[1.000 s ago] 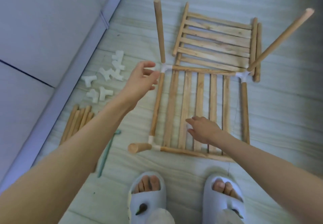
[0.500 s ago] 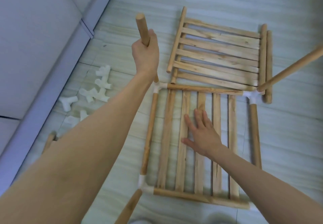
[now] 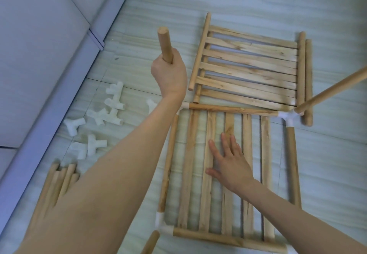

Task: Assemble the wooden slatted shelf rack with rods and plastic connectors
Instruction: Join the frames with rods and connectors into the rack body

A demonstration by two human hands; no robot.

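A slatted wooden shelf frame (image 3: 188,172) lies flat on the floor, its rods joined by white plastic connectors (image 3: 290,117) at the corners. My left hand (image 3: 168,73) grips an upright rod (image 3: 165,44) rising from the frame's far left corner. My right hand (image 3: 228,162) presses flat, fingers spread, on the middle slats. Another upright rod (image 3: 333,90) leans out from the far right corner. A short rod (image 3: 151,242) juts from the near left connector (image 3: 161,225).
A second slatted panel (image 3: 250,67) lies beyond the frame, with a loose rod (image 3: 308,83) along its right side. Several spare white connectors (image 3: 97,118) and a bundle of rods (image 3: 57,182) lie at the left by a grey sofa edge (image 3: 59,99).
My left hand reached to the far left upright rod and closed round it. My right hand slid forward and flattened on the slats. The view moved closer to the frame.
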